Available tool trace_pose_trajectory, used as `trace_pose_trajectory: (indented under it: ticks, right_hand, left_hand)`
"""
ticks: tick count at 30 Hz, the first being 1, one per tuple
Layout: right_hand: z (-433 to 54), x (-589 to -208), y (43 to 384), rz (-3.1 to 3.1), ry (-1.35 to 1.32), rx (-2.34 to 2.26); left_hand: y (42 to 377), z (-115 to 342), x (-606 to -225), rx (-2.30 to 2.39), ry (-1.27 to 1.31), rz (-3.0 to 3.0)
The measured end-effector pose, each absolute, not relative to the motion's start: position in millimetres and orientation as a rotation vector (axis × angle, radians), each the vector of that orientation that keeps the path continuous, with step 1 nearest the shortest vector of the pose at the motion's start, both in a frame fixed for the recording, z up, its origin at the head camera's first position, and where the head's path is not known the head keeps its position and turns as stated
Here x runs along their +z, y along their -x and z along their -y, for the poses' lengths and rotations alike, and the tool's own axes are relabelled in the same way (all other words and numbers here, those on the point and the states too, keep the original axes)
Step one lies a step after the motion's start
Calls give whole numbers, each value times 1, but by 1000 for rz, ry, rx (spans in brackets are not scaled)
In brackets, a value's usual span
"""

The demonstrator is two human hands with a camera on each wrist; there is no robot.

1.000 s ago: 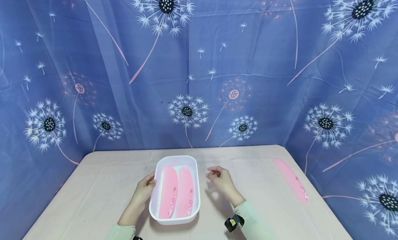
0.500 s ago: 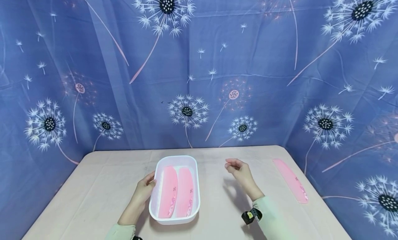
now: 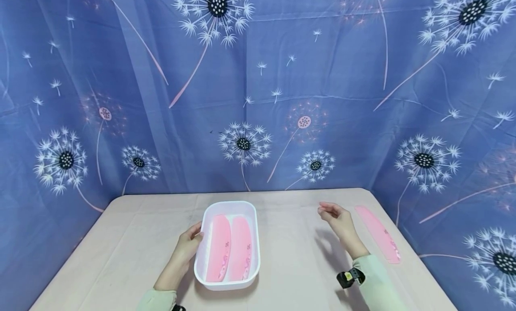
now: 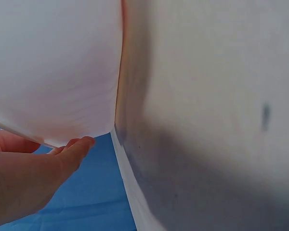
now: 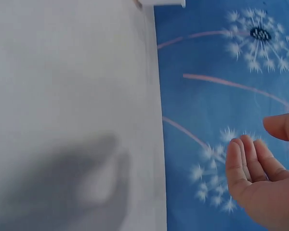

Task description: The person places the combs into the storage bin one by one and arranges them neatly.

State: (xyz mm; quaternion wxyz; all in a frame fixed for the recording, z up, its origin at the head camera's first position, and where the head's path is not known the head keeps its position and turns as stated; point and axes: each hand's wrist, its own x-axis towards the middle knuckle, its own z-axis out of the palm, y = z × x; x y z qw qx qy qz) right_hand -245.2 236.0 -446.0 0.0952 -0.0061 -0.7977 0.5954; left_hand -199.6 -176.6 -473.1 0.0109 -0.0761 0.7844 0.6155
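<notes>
A white rectangular plastic tub [image 3: 227,285] stands on the table. Inside lie two flat pink pieces with one curved long edge, a left one [image 3: 219,248] and a right one [image 3: 241,244], side by side; small dark print and a pale pattern show on them. My left hand [image 3: 187,244] grips the tub's left rim, the thumb over the edge and fingers outside, as the left wrist view also shows. To the right, my right hand [image 3: 340,223] hovers above the table with relaxed, slightly bent fingers and holds nothing. Beyond it lies a third similar pink piece [image 3: 379,235], untouched.
A pale cloth covers the table [image 3: 290,257]. Blue fabric [image 3: 274,78] with dandelion prints hangs behind and along both sides, close to the table's edges. The third pink piece lies near the right edge.
My right hand has moved right across the table, away from the tub and closer to the third pink piece. The left hand, the tub and all the pink pieces have stayed in place.
</notes>
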Motion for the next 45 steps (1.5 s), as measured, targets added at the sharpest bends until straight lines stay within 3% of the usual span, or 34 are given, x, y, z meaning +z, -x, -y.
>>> trace_pose_trajectory:
  ticks: [23,37,45]
  right_hand:
    - [-345,-467,240,2239,101,1730]
    - [-381,-472,233,2272,587,1620]
    - [-392,-477,230,2345,726,1637]
  left_hand:
    - [200,177,-475,1942,235,-2434]
    - [199,176,-472,1927,236,-2442]
    - [199,176,-471,1928,241,-2438]
